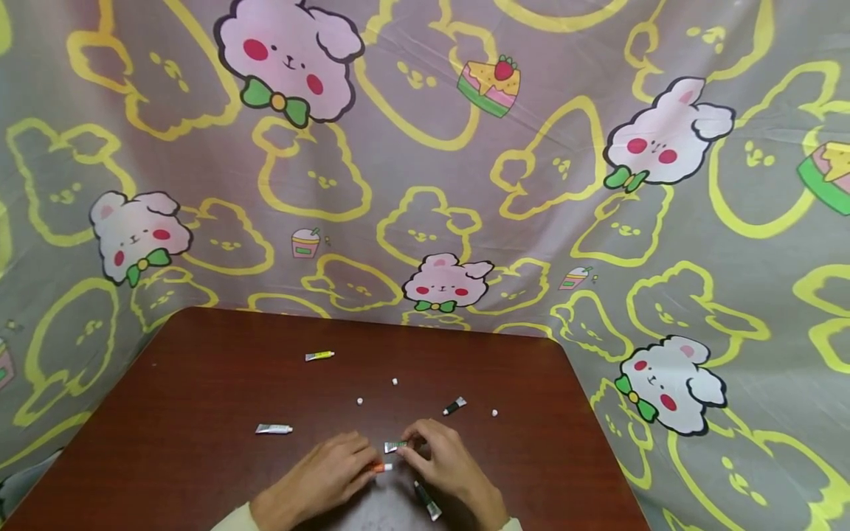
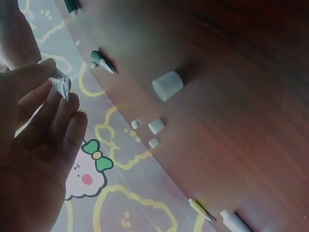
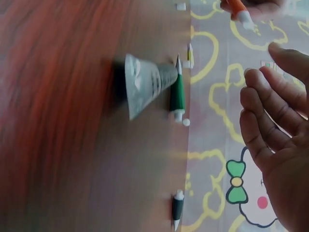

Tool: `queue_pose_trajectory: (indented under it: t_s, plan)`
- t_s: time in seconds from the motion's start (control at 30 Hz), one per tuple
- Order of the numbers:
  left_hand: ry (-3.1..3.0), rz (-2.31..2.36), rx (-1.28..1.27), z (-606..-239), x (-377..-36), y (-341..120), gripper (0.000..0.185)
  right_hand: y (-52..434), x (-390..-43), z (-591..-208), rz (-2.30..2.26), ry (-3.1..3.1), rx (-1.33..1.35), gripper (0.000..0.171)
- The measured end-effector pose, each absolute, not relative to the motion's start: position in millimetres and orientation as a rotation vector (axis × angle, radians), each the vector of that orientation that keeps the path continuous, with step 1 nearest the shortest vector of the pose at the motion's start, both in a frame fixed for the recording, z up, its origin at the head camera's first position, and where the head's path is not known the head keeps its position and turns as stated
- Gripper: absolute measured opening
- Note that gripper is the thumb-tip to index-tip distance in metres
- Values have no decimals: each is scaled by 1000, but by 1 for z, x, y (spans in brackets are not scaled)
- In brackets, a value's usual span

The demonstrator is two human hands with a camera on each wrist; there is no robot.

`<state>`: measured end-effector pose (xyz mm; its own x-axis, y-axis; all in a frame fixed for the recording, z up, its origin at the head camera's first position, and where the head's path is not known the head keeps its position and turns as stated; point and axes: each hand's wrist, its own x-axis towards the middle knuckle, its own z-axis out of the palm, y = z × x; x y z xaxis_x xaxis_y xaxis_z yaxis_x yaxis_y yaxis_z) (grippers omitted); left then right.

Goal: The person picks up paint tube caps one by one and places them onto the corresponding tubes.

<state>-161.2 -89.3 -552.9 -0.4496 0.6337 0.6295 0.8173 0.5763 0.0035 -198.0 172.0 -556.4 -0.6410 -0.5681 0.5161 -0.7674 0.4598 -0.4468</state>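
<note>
My left hand point(image 1: 335, 468) pinches an orange paint tube point(image 1: 380, 467), whose white cap end points right; the tube's silver crimped end shows between thumb and fingers in the left wrist view. My right hand point(image 1: 443, 453) has its fingers right by a small green paint tube point(image 1: 392, 448) lying on the table. In the right wrist view this hand's fingers are loosely extended with nothing between them. Another dark green tube point(image 1: 427, 501) lies below the right hand, its silver crimped end toward me.
A white tube point(image 1: 274, 429) and a yellow tube point(image 1: 320, 356) lie to the left on the brown table point(image 1: 219, 369). A dark green tube point(image 1: 454, 406) lies beyond my right hand. Loose white caps point(image 1: 360, 401) are scattered about. Patterned cloth point(image 1: 425, 162) hangs behind the table.
</note>
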Motion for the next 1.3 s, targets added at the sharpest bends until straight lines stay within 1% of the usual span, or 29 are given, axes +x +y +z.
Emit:
queue_pose_trajectory:
  t_s: [0.33,0.73,0.93,1.1,1.3]
  plan:
    - [-2390,-417,-1197,-562,-151,-88,13,183,-195,-565,928,-2434,1104,21]
    - [-2369,-470,-1308,-579,-144,-85,13,194,-180,-567,894,-2613,988,21]
    - [-2335,-471,-1306,-585,-143,-84,15,196,-174,-567,906,-2674,962,22]
    - [-2315,-450,-1276,-585,-142,-82,16,200,-171,-571,828,-2679,966,24]
    - [-2381,-471,-1275,-582,-142,-83,13,206,-169,-571,734,-2766,959,29]
